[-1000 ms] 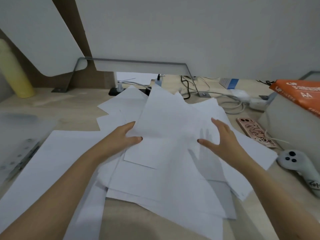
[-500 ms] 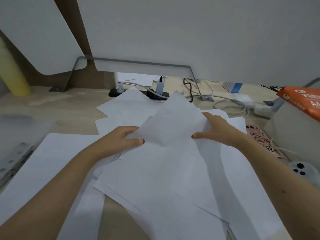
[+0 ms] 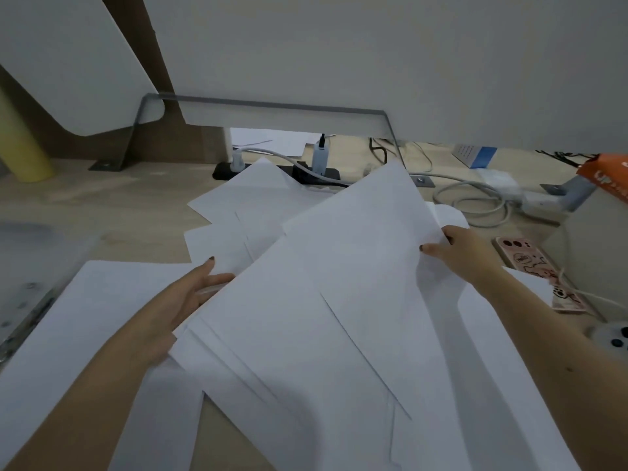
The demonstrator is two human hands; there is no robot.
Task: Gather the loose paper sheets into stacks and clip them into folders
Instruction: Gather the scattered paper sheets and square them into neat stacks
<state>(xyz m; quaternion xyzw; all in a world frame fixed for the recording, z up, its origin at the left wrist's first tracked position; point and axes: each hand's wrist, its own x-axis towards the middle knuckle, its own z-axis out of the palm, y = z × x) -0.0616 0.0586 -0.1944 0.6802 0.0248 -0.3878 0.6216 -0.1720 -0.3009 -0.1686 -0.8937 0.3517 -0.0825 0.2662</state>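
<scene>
A fanned bundle of several white paper sheets (image 3: 326,300) is tilted up off the desk in the middle of the view. My left hand (image 3: 183,300) sits under its left edge with fingers spread along the paper. My right hand (image 3: 458,249) pinches its right edge, thumb on top. More loose sheets (image 3: 258,198) lie flat behind the bundle, and one large sheet (image 3: 85,317) lies at the left. A translucent folder (image 3: 23,266) with a metal clip rests at the far left edge, partly cut off.
A black power strip (image 3: 272,171) with plugs and coiled white cables (image 3: 475,202) lies behind the papers. A pink phone (image 3: 530,266) and a white controller (image 3: 611,338) sit at right, beside an orange paper ream (image 3: 608,178). A yellow cylinder (image 3: 20,144) stands far left.
Both hands have lifted the gathered sheets off the desk and tilted them up. My right hand moved right and farther back along the edge; my left slid under the left side.
</scene>
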